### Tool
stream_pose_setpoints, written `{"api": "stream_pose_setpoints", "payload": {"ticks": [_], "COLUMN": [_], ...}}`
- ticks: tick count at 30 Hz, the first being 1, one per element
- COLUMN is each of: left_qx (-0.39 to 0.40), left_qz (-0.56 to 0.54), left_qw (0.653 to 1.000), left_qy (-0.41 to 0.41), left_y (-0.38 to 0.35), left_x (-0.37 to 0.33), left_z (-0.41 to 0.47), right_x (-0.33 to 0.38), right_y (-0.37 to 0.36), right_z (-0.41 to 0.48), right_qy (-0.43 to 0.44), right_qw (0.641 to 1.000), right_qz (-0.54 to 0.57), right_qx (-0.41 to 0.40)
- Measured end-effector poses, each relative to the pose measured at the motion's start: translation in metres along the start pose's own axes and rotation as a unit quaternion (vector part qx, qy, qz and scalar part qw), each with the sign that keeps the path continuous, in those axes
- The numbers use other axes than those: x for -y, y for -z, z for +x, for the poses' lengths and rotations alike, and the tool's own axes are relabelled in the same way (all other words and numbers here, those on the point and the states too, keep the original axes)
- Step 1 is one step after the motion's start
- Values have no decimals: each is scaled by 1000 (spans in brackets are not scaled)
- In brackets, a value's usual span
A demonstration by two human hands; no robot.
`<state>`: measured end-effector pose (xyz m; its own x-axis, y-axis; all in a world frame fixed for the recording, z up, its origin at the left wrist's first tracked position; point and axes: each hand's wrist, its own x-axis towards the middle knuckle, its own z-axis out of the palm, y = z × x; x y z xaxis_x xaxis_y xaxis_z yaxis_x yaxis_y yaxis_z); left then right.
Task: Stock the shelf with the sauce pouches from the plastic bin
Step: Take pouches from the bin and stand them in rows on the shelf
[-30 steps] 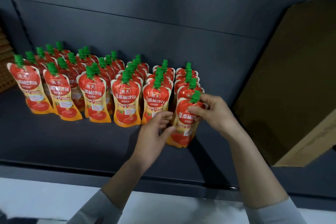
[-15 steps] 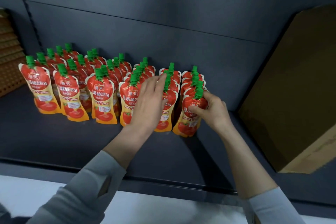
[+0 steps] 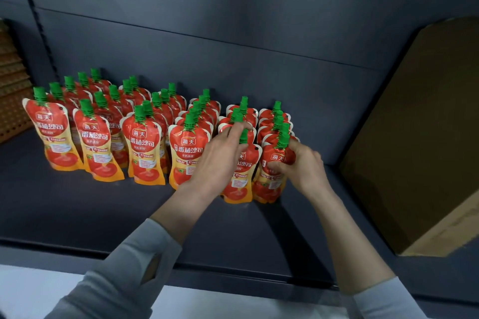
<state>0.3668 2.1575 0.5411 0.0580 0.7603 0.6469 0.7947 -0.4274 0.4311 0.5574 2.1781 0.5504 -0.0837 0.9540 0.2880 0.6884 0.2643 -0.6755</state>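
One red green-capped sauce pouch (image 3: 278, 156), now pushed into line, is gripped by right hand (image 3: 303, 166); neighbour (image 3: 239, 180) touched by flat left hand (image 3: 220, 158); six rows (image 3: 141, 142) counted.

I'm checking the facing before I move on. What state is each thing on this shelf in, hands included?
Pouch rows: upright, green caps on, labels facing front.
Front right pouch: standing, gripped by the right hand.
Left hand: fingers fairly straight, resting on the next pouch.
Cardboard box: on the shelf, right of the pouches, not touching them.
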Motion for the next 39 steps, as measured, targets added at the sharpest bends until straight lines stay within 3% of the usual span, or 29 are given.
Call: {"api": "stream_pose_setpoints", "payload": {"ticks": [6, 10, 11, 16, 21, 26, 29, 31, 35, 39], "left_qx": [3, 63, 70, 55, 57, 56, 38, 26, 18, 22], "left_qz": [-19, 9, 22, 49, 42, 47, 48, 49, 56, 60], "left_qw": [1000, 998, 997, 997, 997, 997, 997, 997, 997, 997], "left_qy": [-13, -16, -16, -23, -20, -33, -42, -47, -42, -34], "left_y": [1, 4, 5, 4, 1, 3, 5, 6, 2, -1], "left_x": [2, 6, 6, 9, 13, 15, 14, 12, 14, 18], "left_z": [2, 0, 0, 5, 9, 7, 4, 2, -2, 0], "right_x": [-4, -17, -22, -30, -36, -32, -26, -23, -13, -7], "right_y": [13, 38, 41, 29, 24, 36, 48, 50, 40, 37], "right_z": [1, 13, 18, 38, 45, 46, 56, 68, 87, 95], "right_qy": [13, -13, -14, -6, -25, -25, -34, -41, -67, -43], "right_qw": [999, 990, 991, 998, 996, 991, 981, 987, 986, 996], "right_qz": [15, 82, 72, 60, 78, 112, 188, 158, 103, 12], "right_qx": [31, -114, -116, 34, 20, 63, -15, -14, 110, 76]}}
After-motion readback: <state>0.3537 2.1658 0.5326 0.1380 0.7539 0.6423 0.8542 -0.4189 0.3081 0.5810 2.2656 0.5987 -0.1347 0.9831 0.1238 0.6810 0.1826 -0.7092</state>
